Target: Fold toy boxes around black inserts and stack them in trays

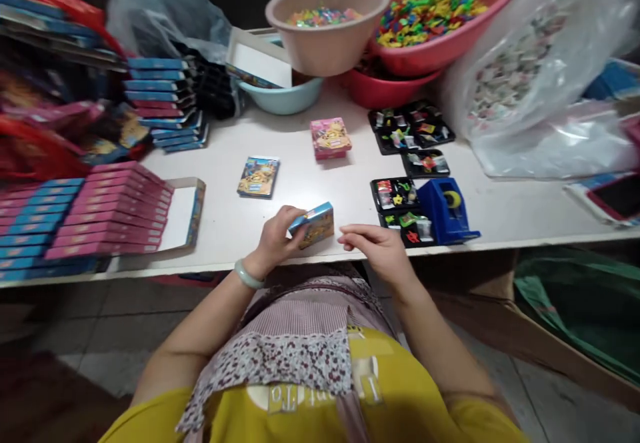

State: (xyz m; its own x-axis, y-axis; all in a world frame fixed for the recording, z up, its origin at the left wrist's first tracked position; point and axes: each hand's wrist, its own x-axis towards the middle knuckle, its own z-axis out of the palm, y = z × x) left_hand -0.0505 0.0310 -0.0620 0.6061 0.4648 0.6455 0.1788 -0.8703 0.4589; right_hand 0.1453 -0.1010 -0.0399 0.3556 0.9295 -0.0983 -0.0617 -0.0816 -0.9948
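My left hand (274, 239), with a pale bangle at the wrist, grips a small blue printed cardboard box (320, 225) tilted up near the table's front edge. Just right of the box, my right hand (376, 248) has its fingers pinched together; whatever they may hold is too small to make out. A blue tape dispenser (444, 213) stands to the right of that hand. Beside it lie black compartment trays (383, 204) filled with small colourful pieces. Beyond my left hand another printed box (258, 176) lies flat, and a pink box (331, 137) sits farther back.
Stacks of pink boxes (113, 209) and blue boxes (160, 86) line the left side, near an open cardboard tray (187, 213). At the back stand a beige basin (327, 46), a red basin (500, 3) of colourful pieces and a light blue basin (285, 101). A clear bag (530, 63) bulges at right.
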